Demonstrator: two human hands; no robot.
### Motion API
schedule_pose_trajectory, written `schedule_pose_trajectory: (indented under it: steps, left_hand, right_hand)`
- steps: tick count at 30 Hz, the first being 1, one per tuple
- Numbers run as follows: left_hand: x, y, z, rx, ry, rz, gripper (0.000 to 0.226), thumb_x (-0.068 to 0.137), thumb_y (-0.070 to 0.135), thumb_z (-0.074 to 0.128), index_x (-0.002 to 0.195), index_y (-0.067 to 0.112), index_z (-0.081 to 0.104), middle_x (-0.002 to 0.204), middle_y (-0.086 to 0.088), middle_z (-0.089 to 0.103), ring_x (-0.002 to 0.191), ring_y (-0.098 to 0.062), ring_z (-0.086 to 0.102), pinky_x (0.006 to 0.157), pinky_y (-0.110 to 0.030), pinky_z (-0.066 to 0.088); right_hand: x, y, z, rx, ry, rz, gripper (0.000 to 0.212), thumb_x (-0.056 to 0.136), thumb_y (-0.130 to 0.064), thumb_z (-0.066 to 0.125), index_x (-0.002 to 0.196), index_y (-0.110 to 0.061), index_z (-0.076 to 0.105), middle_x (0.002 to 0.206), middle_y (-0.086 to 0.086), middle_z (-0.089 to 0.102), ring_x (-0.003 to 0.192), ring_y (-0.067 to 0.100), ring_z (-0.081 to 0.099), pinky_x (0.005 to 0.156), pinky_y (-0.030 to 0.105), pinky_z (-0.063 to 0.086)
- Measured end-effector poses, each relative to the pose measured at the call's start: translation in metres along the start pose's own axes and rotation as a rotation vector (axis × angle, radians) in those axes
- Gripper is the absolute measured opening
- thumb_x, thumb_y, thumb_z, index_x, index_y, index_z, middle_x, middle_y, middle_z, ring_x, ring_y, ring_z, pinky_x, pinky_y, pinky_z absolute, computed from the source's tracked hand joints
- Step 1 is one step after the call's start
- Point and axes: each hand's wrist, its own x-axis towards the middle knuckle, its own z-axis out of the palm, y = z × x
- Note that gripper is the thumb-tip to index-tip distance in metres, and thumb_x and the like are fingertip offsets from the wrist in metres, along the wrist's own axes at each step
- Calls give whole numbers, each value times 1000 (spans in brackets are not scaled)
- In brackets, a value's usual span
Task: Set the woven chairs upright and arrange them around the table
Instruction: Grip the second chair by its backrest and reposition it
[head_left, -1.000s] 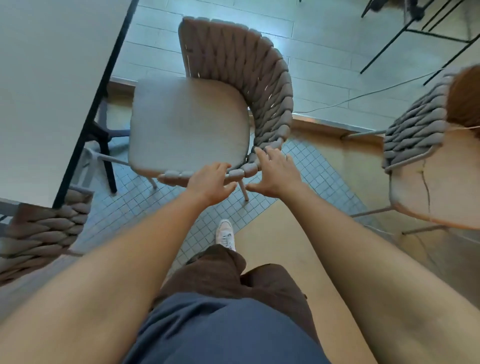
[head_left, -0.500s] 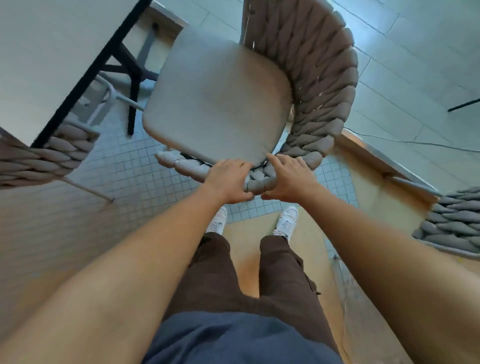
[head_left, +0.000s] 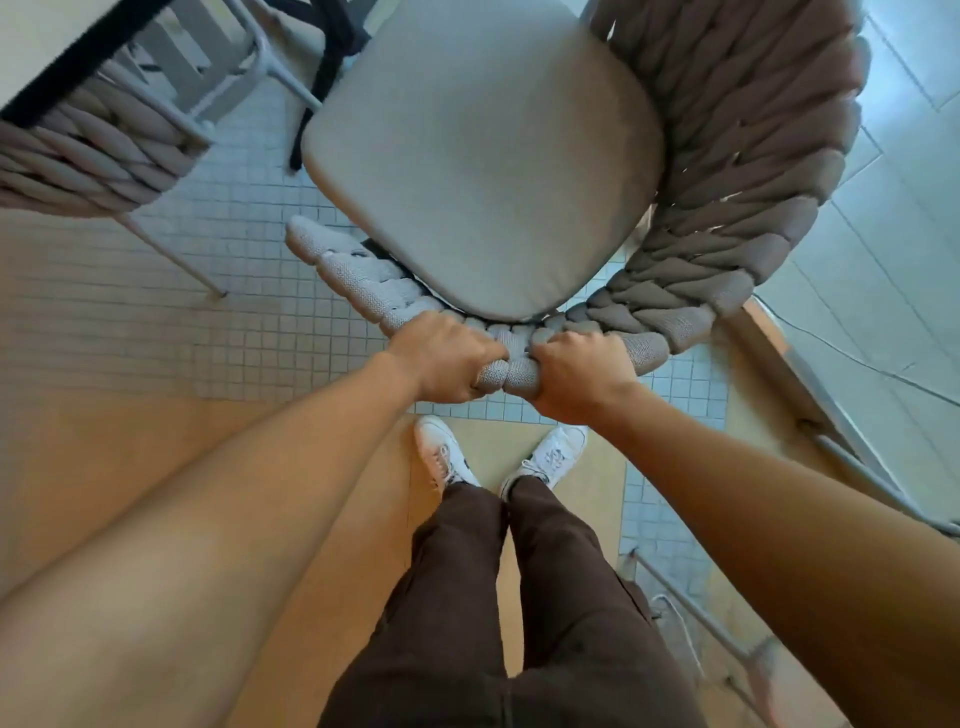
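A woven chair with a grey seat cushion stands upright right in front of me, seen from above. My left hand and my right hand are both closed around the thick woven rim of its backrest, side by side and almost touching. The white table with its black edge shows at the top left corner. A second woven chair stands beside the table on the left, partly under it.
Black table legs stand beside the held chair. Thin metal legs of another chair lie at the lower right. A cable runs over the large floor tiles on the right. My white shoes stand just behind the chair.
My hands went from touching the backrest rim to gripping it firmly. The chair came closer and the view tilted down to look straight onto the seat.
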Motion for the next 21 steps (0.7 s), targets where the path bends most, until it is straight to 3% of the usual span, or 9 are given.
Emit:
schedule_pose_trajectory:
  steps: [10, 17, 21]
  left_hand:
    - [-16, -65, -17, 50, 2, 41, 47, 86, 53, 62, 131, 40, 61, 111, 7, 74, 97, -23, 70, 69, -32, 43]
    - [-18, -100, -24, 55, 75, -39, 41, 88, 51, 62, 128, 40, 61, 110, 7, 73, 100, -22, 69, 77, -36, 48]
    - [-22, -89, -23, 43, 148, -118, 42, 85, 44, 65, 126, 34, 64, 111, 5, 72, 107, -22, 65, 91, -40, 47]
  right_hand:
    - [42, -43, -25, 49, 24, 7, 39, 92, -61, 58, 99, -25, 70, 95, 1, 69, 89, 29, 69, 65, 35, 40]
    - [75, -56, -44, 40, 59, 1, 39, 91, -59, 58, 101, -24, 72, 96, 2, 70, 88, 30, 69, 66, 35, 40]
    - [76, -48, -52, 21, 18, -73, 44, 90, -60, 58, 112, -23, 69, 107, 2, 71, 98, 30, 70, 71, 37, 44]
